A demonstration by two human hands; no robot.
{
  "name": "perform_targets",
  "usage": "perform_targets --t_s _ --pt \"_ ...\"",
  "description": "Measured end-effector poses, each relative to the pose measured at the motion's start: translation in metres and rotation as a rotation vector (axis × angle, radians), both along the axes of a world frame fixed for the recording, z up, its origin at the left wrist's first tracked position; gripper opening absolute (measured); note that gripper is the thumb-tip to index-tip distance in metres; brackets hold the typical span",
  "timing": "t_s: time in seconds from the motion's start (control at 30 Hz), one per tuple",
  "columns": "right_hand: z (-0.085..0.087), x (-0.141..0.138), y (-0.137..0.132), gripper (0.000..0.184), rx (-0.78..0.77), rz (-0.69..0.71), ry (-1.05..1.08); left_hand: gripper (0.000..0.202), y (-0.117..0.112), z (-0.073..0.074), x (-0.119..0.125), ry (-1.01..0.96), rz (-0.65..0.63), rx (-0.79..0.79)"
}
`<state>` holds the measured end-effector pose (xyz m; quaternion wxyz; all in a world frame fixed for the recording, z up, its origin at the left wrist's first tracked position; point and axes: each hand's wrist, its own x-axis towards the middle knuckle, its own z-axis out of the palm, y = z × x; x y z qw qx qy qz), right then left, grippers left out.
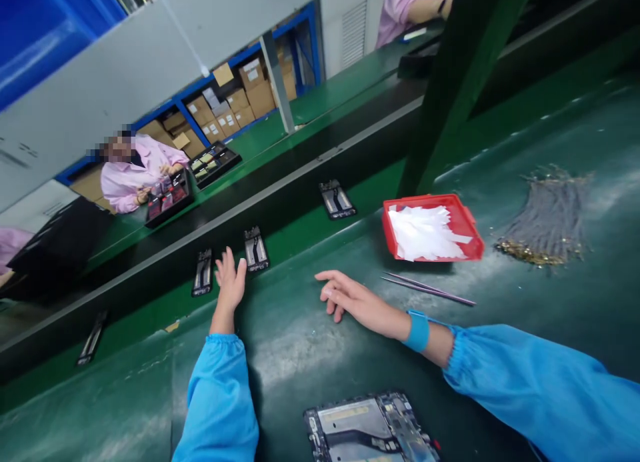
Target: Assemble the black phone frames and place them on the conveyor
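Observation:
My left hand [230, 282] is stretched out over the far edge of the green worktop, fingers open, holding nothing. It reaches toward two phone frames [255, 249] lying on the dark conveyor belt [300, 189]. My right hand [350, 299] rests on the worktop, fingers loosely curled and apart, empty. Thin tweezers [427, 289] lie just right of it. A phone chassis [370, 429] lies on the worktop close to my body, between my blue sleeves.
A red tray [470, 215] holds white slips. A bundle of thin grey cables [547, 215] with gold ends lies at the right. More phone frames [337, 199] ride the belt. A person in pink [133, 172] works across the belt; a green post [450, 95] rises.

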<state>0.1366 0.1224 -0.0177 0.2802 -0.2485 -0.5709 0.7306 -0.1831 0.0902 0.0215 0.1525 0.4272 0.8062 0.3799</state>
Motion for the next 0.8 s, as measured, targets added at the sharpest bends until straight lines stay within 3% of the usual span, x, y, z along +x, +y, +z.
perform_targets --t_s 0.17,0.3,0.4,0.47,0.53,0.67,0.7,0.8 --pt "0.004 0.001 -0.001 0.049 0.033 0.041 -0.047 0.087 -0.025 0.006 -0.047 0.298 0.342 -0.250" --pt "0.006 0.001 -0.001 0.049 0.069 0.073 -0.091 0.078 -0.038 0.016 -0.067 0.247 0.298 -0.248" --pt "0.006 0.001 -0.001 0.049 0.096 0.084 -0.119 0.098 -0.037 0.028 -0.059 0.208 0.234 -0.153" --pt "0.008 0.001 -0.004 0.049 0.122 0.081 -0.134 0.107 -0.033 0.033 -0.037 0.166 0.180 -0.084" --pt "0.010 0.002 -0.007 0.048 0.176 0.059 -0.148 0.101 -0.029 0.032 0.001 0.083 0.075 -0.017" --pt "0.019 0.010 -0.011 0.041 0.420 -0.072 -0.218 0.059 -0.032 0.003 0.105 -0.365 -0.397 0.131" --pt "0.021 0.012 -0.010 0.037 0.491 -0.114 -0.228 0.047 -0.034 -0.006 0.128 -0.463 -0.435 0.110" --pt "0.025 0.020 -0.004 0.033 0.628 -0.189 -0.262 0.041 -0.045 -0.025 0.170 -0.513 -0.336 0.107"
